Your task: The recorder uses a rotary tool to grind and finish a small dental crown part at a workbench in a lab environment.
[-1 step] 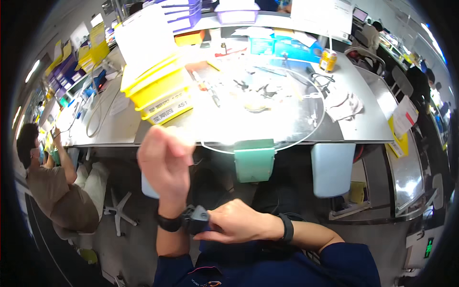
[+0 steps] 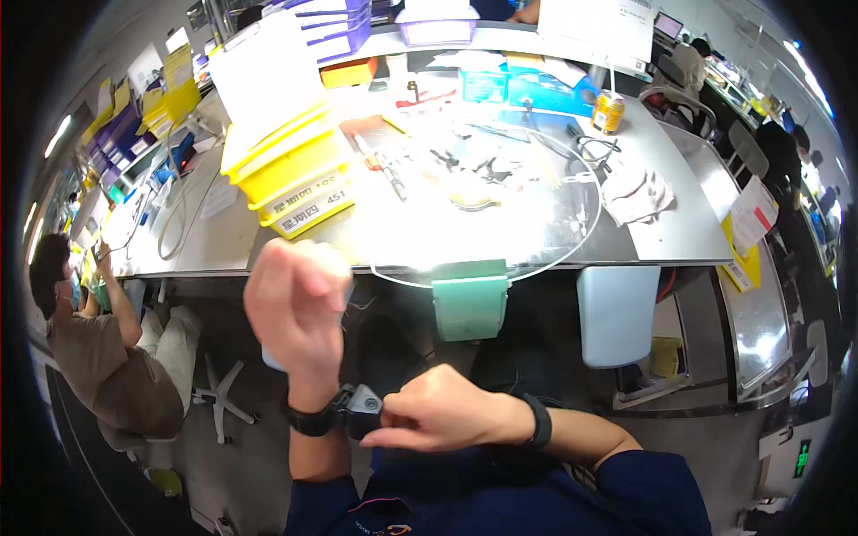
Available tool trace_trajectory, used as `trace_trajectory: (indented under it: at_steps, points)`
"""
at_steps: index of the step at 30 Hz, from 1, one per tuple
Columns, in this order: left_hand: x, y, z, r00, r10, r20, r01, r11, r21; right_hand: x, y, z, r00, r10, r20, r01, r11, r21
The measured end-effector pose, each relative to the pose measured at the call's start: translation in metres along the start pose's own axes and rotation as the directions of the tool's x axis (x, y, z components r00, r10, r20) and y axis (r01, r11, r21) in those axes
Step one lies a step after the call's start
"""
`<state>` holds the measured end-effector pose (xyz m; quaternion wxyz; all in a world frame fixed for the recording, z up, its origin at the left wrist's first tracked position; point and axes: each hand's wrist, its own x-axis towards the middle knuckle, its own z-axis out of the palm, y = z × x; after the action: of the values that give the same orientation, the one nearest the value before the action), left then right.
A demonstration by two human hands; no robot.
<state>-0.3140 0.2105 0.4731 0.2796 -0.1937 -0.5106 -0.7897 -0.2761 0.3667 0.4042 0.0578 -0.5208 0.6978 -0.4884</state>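
My left hand [image 2: 297, 299] is raised in front of the bench edge, fingers curled in, with nothing visible in them. Around that wrist runs a black strap [image 2: 311, 422] carrying a small dark grey boxy device with a round lens-like spot [image 2: 363, 404]. Reaching across from the right, my right hand [image 2: 440, 411] has its fingers bent and closed against the side of this device. Its fingertips are partly hidden behind the knuckles and the device. A black band [image 2: 539, 422] circles my right wrist.
Stacked yellow bins [image 2: 299, 192] stand on the bench's left. Small parts and tools lie under bright light inside a clear ring [image 2: 597, 210]. A yellow can [image 2: 608, 113] and a crumpled cloth [image 2: 638, 195] sit at right. A green pad [image 2: 470, 304] hangs off the front edge. A seated person [image 2: 125, 357] works at left.
My left hand and the wrist device have shifted slightly to the left in the picture. The right hand stays against the device, a little higher. The bench has slid slightly left too.
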Motion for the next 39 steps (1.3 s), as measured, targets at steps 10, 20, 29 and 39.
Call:
trace_trajectory:
  at_steps: [10, 20, 29, 39]
  points:
    - [-0.044, 0.013, 0.038, 0.822, -0.238, 0.517, 0.096, 0.953, 0.287, -0.007, 0.029, -0.003, 0.991, -0.127, -0.045, 0.035, -0.077, 0.996]
    - [-0.041, 0.018, 0.05, 0.79, -0.464, 0.401, 0.332, 0.873, 0.357, -0.012, 0.043, 0.001, 0.985, -0.001, 0.175, -0.173, -0.153, 0.973]
    - [-0.019, 0.021, -0.002, 0.906, -0.155, 0.394, 0.162, 0.987, 0.017, 0.015, -0.01, -0.097, 0.987, -0.14, 0.074, 0.057, 0.748, 0.661]
    - [0.063, 0.071, -0.036, 0.749, 0.184, 0.636, -0.433, 0.863, 0.26, -0.007, -0.011, -0.192, 0.756, -0.053, -0.653, -0.088, 0.98, -0.181]
